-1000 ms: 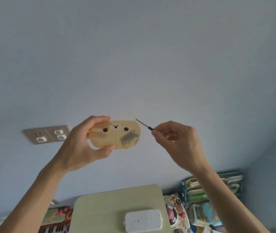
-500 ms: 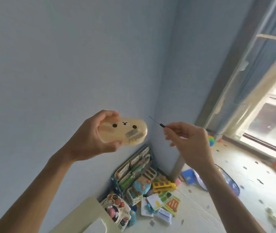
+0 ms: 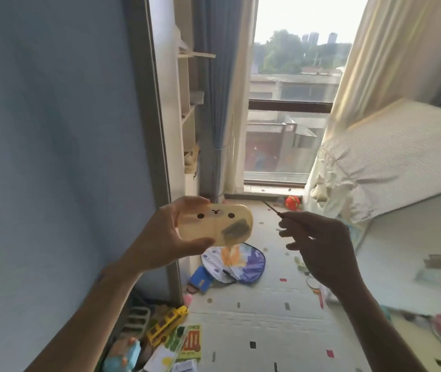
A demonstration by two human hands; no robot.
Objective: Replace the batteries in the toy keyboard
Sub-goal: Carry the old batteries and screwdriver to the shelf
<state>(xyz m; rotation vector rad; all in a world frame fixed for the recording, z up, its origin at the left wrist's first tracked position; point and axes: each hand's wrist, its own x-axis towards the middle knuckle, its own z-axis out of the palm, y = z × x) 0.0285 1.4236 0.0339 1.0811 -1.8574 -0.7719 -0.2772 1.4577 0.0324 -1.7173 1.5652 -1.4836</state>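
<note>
Left hand (image 3: pixel 160 237) grips translucent yellow face-printed case (image 3: pixel 215 224); right hand (image 3: pixel 318 245) pinches thin black-handled screwdriver (image 3: pixel 271 209) beside it. Loose pinch risks dropping.

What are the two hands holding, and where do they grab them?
The left hand pinches the yellow face case by its left end. The right hand holds a thin screwdriver by its handle.

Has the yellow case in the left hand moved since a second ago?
Cannot tell. The head camera swung from the wall to the window, leaving no shared fixed reference. The case sits equally close to the screwdriver.
</note>
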